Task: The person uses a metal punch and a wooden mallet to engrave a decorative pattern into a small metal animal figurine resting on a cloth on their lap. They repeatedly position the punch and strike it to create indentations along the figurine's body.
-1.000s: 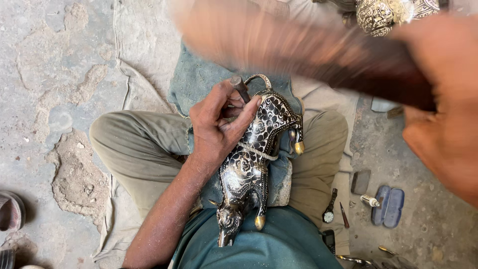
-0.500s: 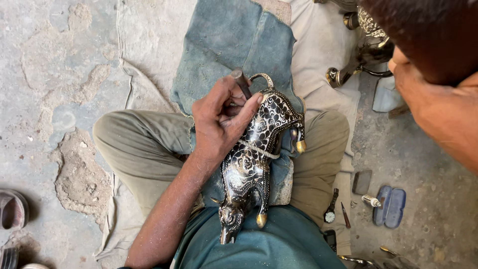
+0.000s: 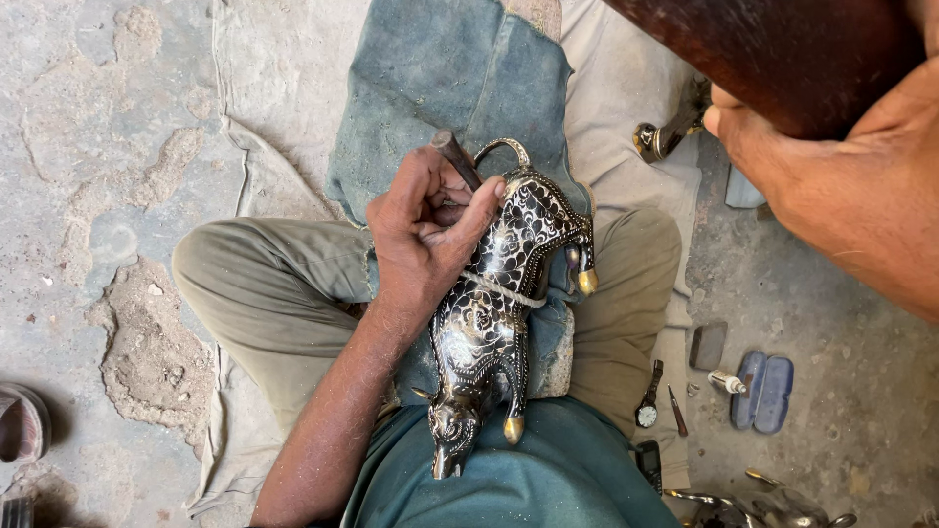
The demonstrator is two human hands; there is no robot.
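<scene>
A black metal animal figure (image 3: 494,323) with fine silver engraving and brass-tipped feet lies on my lap, head toward me. My left hand (image 3: 423,240) rests on its back and grips a thin dark metal punch (image 3: 456,158) set against the figure near the tail loop. Close to the camera at the upper right, my right hand (image 3: 831,191) is closed around a dark brown wooden mallet (image 3: 782,49). The mallet is well above the punch and not touching it.
A blue-grey cloth (image 3: 440,78) covers the concrete floor ahead of my crossed legs. At the right lie another brass figure (image 3: 665,137), a grey block (image 3: 706,344), a wristwatch (image 3: 648,401), a small bottle (image 3: 726,381) and a blue case (image 3: 765,393). A sandal (image 3: 20,425) sits far left.
The right hand and mallet swept from across the top of the view to the upper right corner. The left hand, punch and figure stayed where they were.
</scene>
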